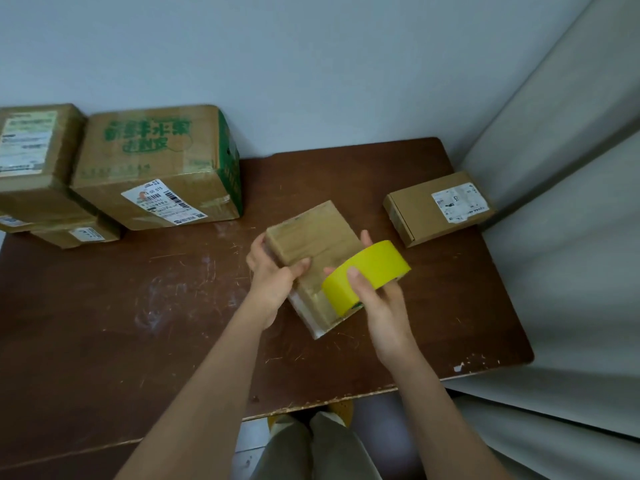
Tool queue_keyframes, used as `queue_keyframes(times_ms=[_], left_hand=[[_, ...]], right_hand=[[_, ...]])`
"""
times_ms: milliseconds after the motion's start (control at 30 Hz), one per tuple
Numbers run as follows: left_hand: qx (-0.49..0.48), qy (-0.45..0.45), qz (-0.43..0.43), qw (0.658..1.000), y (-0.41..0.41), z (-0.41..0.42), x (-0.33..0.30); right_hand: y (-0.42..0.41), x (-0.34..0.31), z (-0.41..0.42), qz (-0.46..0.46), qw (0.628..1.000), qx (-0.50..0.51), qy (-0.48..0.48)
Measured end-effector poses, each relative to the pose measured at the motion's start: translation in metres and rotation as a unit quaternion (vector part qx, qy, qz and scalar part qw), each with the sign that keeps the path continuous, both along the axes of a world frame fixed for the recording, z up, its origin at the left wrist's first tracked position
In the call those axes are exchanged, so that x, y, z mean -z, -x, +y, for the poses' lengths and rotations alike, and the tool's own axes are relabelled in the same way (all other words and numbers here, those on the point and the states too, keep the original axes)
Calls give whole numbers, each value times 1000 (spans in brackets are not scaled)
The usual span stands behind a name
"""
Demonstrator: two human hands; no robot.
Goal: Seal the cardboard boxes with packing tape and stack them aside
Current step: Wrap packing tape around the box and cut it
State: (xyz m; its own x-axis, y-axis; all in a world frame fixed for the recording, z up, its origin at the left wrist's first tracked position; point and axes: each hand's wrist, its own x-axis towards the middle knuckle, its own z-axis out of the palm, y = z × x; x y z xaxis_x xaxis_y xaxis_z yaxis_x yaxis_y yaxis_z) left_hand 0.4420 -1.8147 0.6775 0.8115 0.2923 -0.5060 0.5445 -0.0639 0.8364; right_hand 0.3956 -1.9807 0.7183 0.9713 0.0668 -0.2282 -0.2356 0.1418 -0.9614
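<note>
Holding a small brown taped box (313, 251) in left hand (273, 275), right hand (377, 299) gripping yellow tape roll (367, 275)

Brown wooden table (104, 323) in front of me, top scratched and scuffed, front edge chipped. Pale wall (311, 64) behind it. Grey sofa (571, 237) against the table's right side. My olive trousers (311, 452) and yellow shoes (343, 410) below the edge.

Yellow tape roll (367, 275), brown cardboard box (313, 244), dark reddish-brown table (138, 306).
</note>
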Motion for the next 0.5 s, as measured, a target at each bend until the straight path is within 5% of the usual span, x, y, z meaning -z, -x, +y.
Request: queue_keyframes(times_ms=[200,500], left_hand=[[-63,-48,26,997,2,-18,11],[-44,-98,-29,994,1,-22,20]], right_hand=[[16,17,24,10,994,-62,88],[1,12,1,73,996,30,37]])
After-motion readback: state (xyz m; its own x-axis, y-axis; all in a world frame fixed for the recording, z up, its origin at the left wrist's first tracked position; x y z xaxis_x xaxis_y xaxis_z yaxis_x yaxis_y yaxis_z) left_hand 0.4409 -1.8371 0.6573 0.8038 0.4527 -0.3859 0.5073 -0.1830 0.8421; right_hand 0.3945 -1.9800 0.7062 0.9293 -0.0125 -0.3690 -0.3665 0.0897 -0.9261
